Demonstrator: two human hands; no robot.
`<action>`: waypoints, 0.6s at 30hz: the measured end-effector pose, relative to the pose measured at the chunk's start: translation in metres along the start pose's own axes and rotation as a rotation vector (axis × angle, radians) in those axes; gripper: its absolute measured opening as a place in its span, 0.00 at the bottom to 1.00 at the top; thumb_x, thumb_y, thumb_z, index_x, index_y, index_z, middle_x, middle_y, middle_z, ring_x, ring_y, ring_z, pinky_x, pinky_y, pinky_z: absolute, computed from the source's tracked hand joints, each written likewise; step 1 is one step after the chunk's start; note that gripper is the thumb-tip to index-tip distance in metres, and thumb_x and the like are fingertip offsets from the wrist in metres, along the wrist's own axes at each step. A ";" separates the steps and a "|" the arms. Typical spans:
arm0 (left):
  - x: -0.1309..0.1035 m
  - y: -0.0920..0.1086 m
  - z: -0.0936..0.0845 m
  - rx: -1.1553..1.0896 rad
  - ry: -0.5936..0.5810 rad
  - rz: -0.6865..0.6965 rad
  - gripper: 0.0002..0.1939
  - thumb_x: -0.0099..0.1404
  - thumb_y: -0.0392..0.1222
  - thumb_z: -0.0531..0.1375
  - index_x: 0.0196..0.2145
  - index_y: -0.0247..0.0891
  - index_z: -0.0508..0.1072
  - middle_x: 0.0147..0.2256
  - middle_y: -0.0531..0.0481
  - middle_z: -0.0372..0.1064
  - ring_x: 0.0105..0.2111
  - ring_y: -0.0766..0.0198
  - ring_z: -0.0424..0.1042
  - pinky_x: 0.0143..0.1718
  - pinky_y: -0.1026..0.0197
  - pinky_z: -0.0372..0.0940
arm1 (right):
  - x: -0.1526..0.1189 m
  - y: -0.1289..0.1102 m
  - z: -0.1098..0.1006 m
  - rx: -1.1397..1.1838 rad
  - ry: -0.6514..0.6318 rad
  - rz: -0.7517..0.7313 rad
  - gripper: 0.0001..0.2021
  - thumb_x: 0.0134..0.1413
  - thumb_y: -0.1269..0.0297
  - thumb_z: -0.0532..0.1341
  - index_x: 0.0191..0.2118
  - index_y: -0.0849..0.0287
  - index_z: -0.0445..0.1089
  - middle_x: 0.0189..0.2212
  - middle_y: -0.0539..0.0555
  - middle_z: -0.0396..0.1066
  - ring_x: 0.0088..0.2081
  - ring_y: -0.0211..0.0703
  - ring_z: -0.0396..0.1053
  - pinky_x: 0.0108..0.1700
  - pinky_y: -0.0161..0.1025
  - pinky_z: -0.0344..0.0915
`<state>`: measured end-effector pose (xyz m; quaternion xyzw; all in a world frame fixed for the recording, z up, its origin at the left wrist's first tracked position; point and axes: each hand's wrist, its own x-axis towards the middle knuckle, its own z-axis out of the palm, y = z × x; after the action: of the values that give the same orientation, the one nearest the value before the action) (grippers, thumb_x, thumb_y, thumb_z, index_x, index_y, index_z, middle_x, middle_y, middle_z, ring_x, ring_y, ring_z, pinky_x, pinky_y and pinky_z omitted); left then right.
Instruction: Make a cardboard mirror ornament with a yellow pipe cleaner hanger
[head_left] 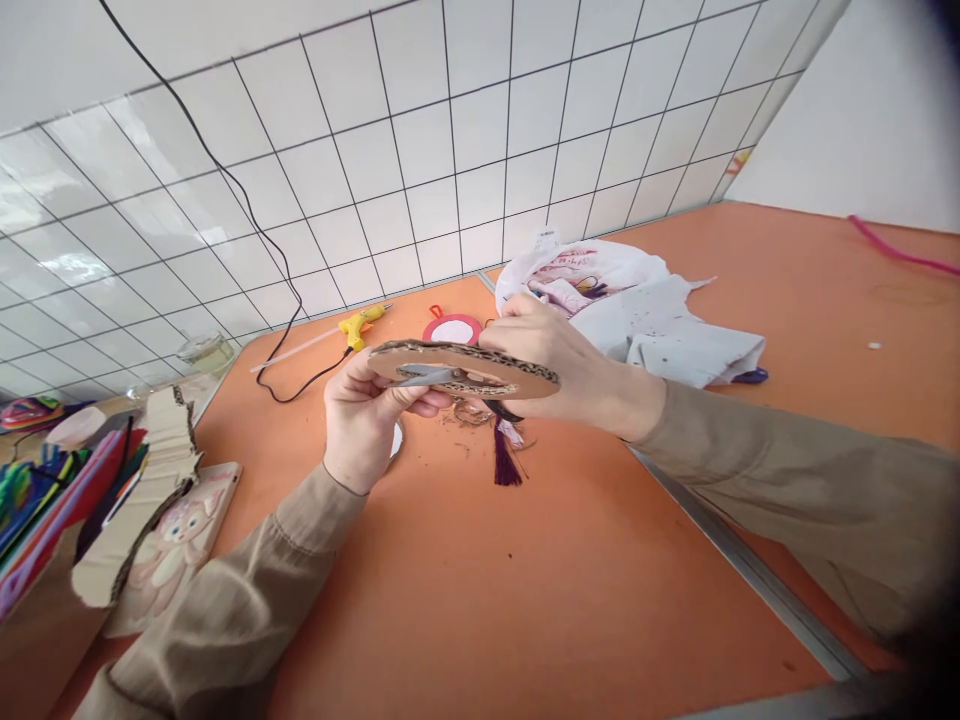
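Note:
A cardboard ring [536,376] is held up nearly edge-on above the orange table. My left hand [364,415] grips its left rim, thumb below and fingers behind. My right hand [574,370] is closed at the ring's right side, around a pair of scissors [429,375]. The grey blades lie across the ring's opening; the dark handles are mostly hidden by the ring and the hand. Below hangs or lies a dark purple tassel [506,460], beside small scraps. Behind the ring is a red-rimmed round piece [452,330] with a white centre.
A yellow glue gun [361,325] with a black cord lies at the back left. A stained white cloth [667,310] is at the back right. Torn cardboard [146,500], a cartoon-printed board [180,550] and colourful craft sticks [60,530] are at left. A tiled wall [405,130] stands behind.

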<state>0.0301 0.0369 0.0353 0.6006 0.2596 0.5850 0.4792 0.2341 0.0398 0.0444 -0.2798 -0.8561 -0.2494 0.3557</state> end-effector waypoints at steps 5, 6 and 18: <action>0.001 -0.001 -0.001 -0.033 -0.011 -0.017 0.14 0.49 0.44 0.76 0.27 0.35 0.77 0.22 0.48 0.79 0.22 0.60 0.79 0.20 0.69 0.72 | 0.000 0.001 0.002 -0.081 -0.042 -0.007 0.11 0.53 0.77 0.54 0.23 0.58 0.58 0.18 0.44 0.44 0.24 0.36 0.35 0.32 0.41 0.41; 0.002 0.000 -0.001 -0.030 -0.017 -0.015 0.14 0.49 0.44 0.76 0.26 0.35 0.77 0.22 0.48 0.79 0.22 0.60 0.79 0.20 0.68 0.72 | 0.000 0.001 0.001 -0.089 -0.036 -0.009 0.11 0.53 0.78 0.54 0.23 0.58 0.59 0.18 0.44 0.43 0.24 0.36 0.34 0.32 0.41 0.41; 0.010 0.002 -0.006 -0.015 -0.005 0.022 0.14 0.48 0.42 0.76 0.29 0.36 0.77 0.25 0.49 0.80 0.23 0.59 0.80 0.22 0.66 0.75 | 0.008 0.018 -0.008 0.714 -0.293 0.673 0.06 0.53 0.66 0.62 0.37 0.62 0.72 0.27 0.51 0.70 0.27 0.37 0.62 0.32 0.38 0.56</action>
<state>0.0261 0.0463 0.0411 0.6012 0.2473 0.5906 0.4780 0.2450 0.0497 0.0594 -0.4332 -0.7912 0.2290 0.3660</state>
